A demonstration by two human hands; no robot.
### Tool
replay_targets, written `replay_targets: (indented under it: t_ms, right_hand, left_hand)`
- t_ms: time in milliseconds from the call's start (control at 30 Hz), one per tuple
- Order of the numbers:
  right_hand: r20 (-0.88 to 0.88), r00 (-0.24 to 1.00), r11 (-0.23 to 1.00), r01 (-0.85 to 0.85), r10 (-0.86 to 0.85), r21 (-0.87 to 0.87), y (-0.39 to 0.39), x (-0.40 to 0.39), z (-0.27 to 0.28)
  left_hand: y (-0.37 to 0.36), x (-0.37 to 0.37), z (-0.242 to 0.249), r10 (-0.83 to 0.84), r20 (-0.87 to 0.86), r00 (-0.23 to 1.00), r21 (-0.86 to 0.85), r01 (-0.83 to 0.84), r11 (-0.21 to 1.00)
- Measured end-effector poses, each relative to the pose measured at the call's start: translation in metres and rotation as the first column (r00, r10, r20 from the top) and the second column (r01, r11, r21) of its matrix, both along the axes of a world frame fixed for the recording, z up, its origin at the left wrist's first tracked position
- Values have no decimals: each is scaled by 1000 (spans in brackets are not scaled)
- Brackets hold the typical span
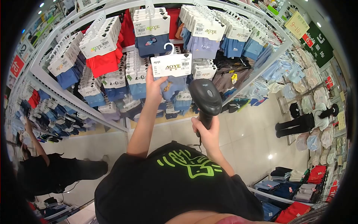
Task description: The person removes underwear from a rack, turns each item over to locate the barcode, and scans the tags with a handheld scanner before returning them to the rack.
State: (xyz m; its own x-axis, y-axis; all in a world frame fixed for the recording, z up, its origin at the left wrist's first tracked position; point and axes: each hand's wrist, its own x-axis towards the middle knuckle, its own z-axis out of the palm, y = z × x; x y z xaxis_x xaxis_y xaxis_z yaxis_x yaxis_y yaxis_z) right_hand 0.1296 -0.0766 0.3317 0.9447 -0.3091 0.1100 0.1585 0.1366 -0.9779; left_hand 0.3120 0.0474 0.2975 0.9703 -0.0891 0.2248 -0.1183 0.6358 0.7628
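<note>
My left hand [153,85] is closed on the lower left edge of a pair of underpants [175,83] on a white AOYE hanger card [164,68]. A white hook rises from the card's top, and light blue-grey cloth with a tan print hangs below it. My right hand [209,135] is wrapped round the handle of a black barcode scanner [206,96]. The scanner's head is up, just right of and below the card. Apart from the card, the scanner does not touch it. A thin cord hangs beneath the handle.
In front stands a white rack [84,100] with rows of carded underwear, including red pairs [102,64]. One person [56,171] is at the left, another [307,121] at the right. Folded clothes [287,188] lie on a low shelf at lower right.
</note>
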Motion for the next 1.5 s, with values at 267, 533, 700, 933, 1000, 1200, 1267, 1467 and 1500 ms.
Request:
replay_targets:
  t_ms: [267,533,700,933,1000,1200,1267,1467,1500]
  right_hand:
    - [-22,998,996,-61,59,-61,-6,-1,5]
    - [-43,995,994,-95,93,-53,-18,-2,8]
    - [-49,992,993,-119,119,1,-26,-8,-7]
    - [-95,993,988,-88,76,-129,-55,-31,-66]
    - [-131,989,967,-96,66,-237,-60,-39,-81]
    - [-208,976,961,-114,62,-253,-61,-46,-79]
    - [-189,981,949,-99,43,-298,-64,-44,-83]
    - [-211,977,928,-94,17,-360,-67,-46,-88]
    - [-240,971,935,-97,14,-341,-67,-46,-86]
  left_hand:
    - [-4,3,-1,17,-7,1000,25,-17,1000]
    - [-11,-3,8,21,-15,1000,-4,-21,1000]
    - [-9,1,12,68,-32,997,-5,-68,998]
    - [14,43,48,217,93,972,-69,-211,975]
    - [21,60,58,255,121,959,-51,-251,967]
    - [23,95,69,286,258,923,-70,-277,958]
    - [23,99,65,305,269,914,-79,-295,952]
    - [21,85,57,336,285,898,-19,-345,938]
    - [21,85,60,336,283,898,-16,-346,938]
